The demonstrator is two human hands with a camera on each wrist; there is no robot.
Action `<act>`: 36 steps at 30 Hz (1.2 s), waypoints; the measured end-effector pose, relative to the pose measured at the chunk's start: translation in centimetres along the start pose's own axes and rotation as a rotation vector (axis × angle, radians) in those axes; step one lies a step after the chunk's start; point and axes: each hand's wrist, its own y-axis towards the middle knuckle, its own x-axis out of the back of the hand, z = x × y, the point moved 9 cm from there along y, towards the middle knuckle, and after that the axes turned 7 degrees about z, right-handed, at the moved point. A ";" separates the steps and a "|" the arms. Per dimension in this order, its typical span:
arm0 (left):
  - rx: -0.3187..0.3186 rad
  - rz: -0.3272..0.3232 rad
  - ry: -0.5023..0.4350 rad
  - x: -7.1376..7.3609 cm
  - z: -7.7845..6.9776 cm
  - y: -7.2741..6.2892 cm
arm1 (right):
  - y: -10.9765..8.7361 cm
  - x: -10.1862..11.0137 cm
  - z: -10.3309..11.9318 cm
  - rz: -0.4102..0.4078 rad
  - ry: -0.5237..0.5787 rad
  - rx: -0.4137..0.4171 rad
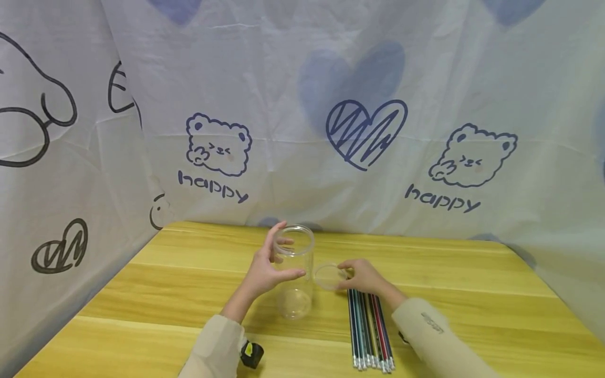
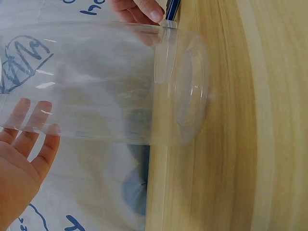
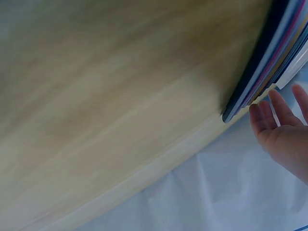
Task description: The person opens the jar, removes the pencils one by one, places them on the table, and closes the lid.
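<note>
A tall clear plastic jar with an open top stands upright near the table's middle. My left hand holds it from the left, thumb across the near side and fingers round the far side. In the left wrist view, several fingers of the left hand show against the jar's clear wall. A round clear lid is just right of the jar. My right hand has thumb and fingertips at the lid's right edge. Below that hand lies a row of pencils, their far ends partly hidden under it.
The wooden table carries everything. Behind and to the left hangs a pale cloth printed with hearts and bears, meeting the table's back edge. A small black device sits at the left sleeve.
</note>
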 end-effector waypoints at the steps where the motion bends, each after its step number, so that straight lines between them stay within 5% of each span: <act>1: 0.001 0.001 -0.001 0.0 0.0 0.0 | 0.1 -0.1 0.1 0.006 -0.001 -0.004; 16: 0.022 0.002 0.012 -0.1 -0.1 0.0 | 0.9 -1.1 0.7 0.107 -0.113 -0.043; 26: 0.018 0.006 -0.017 -0.1 -0.1 0.0 | 1.1 -1.1 0.7 0.086 -0.091 -0.049; 36: 0.011 -0.001 -0.026 0.0 0.0 0.0 | 1.2 -0.8 1.5 0.055 -0.137 0.070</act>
